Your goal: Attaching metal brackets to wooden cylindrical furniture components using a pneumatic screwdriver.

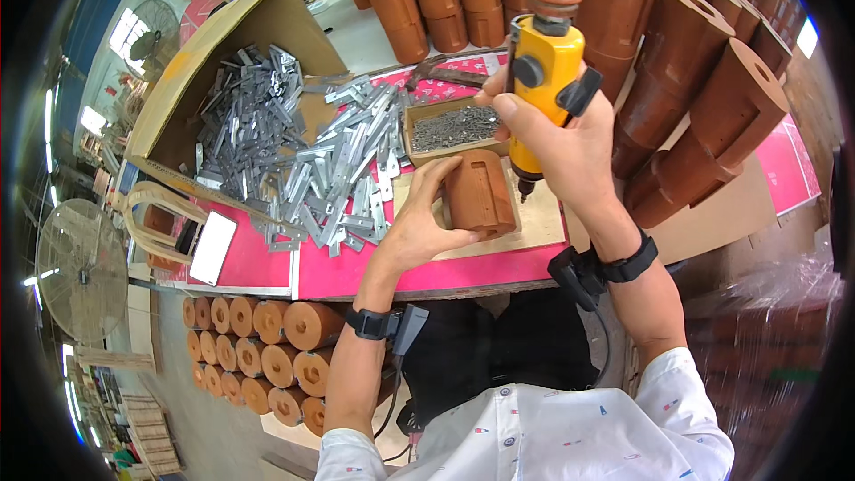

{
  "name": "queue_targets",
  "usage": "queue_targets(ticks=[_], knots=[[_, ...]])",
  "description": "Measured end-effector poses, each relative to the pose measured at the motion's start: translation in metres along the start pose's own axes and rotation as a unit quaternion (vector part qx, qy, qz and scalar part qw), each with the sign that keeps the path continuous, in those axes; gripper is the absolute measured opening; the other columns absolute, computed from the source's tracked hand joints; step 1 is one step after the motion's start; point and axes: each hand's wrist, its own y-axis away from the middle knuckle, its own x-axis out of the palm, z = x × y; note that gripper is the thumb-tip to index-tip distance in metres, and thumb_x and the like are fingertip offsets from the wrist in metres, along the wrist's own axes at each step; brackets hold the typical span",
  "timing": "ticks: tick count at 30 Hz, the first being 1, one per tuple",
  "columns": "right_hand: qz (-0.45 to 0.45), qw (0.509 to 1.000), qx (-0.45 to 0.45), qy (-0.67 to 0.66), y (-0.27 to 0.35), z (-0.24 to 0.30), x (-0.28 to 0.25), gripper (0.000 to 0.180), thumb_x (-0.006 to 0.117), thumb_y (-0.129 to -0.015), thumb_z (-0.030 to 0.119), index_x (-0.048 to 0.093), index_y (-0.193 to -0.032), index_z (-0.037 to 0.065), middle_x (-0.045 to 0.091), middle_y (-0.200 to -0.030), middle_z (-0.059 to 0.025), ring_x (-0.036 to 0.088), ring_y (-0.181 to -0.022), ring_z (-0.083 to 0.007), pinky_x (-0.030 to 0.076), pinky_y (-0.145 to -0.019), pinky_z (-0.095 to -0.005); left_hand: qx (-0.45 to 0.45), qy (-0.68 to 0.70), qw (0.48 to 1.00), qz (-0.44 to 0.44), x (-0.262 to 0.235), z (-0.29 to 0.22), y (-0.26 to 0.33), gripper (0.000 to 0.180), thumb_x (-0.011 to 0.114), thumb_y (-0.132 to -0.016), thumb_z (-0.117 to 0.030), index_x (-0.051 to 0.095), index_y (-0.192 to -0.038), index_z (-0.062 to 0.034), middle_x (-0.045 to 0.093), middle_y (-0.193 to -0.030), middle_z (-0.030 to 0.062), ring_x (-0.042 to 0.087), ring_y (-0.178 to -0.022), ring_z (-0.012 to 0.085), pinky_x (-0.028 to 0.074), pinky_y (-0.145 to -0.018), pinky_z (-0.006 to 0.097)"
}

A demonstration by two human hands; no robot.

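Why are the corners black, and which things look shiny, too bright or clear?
In the head view, the round fisheye image leaves black corners; in the head view, metal strips glint, light tubes at left glare white; also in the head view, the yellow power driver looks fairly sharp.

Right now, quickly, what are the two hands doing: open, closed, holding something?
Left hand: closed around the left side of the brown cylinder.
Right hand: closed, holding the yellow tool.
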Motion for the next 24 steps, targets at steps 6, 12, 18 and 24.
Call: queue_targets(ticks=[6,12,18,24], knots=[[-0.016,1.0,-0.011,-0.011,-0.001,-0.002,0.004,0.027,0.071,-0.085,0.006,0.057,-0.108,0.002,0.065,-0.093,-0.0011,0.059,-0.083,-0.007,0.049,-0.075,-0.0236,-0.001,0.014,1.0,0.004,0.002,0.0,0.001,0.097,0.083,-0.061,-0.018,0.033,-0.144,-0.0098,0.035,-0.14,0.0153,0.036,-0.134,0.0318,0.032,-0.114,0.042],[-0.011,1.0,-0.005,-0.01,-0.001,-0.004,0.006,0.023,0.07,-0.085,0.007,0.058,-0.104,0.003,0.065,-0.091,-0.0007,0.059,-0.078,-0.0062,0.049,-0.071,-0.0231,-0.014,0.003,0.999,0.029,-0.003,-0.001,0.002,0.102,0.083,-0.063,-0.018,0.026,-0.147,-0.0075,0.03,-0.145,0.0117,0.027,-0.14,0.0282,0.024,-0.117,0.044],[-0.013,1.0,0.003,0.001,0.001,0.002,-0.003,0.022,0.069,-0.084,0.006,0.059,-0.103,0.003,0.065,-0.09,-0.0012,0.059,-0.076,-0.0064,0.049,-0.069,-0.0234,-0.135,-0.341,0.923,-0.119,-0.059,0.001,0.001,0.044,0.07,-0.079,-0.023,0.061,-0.115,-0.0003,0.063,-0.108,0.023,0.062,-0.102,0.0355,0.049,-0.087,0.045],[-0.014,1.0,0.012,-0.001,0.002,0.005,-0.002,0.021,0.07,-0.085,0.006,0.059,-0.102,0.002,0.065,-0.089,-0.0015,0.059,-0.075,-0.0069,0.05,-0.068,-0.0236,-0.232,-0.552,0.797,-0.078,-0.07,0.026,-0.006,0.02,0.058,-0.079,-0.01,0.064,-0.096,-0.002,0.066,-0.096,0.0257,0.063,-0.093,0.041,0.049,-0.08,0.05]])
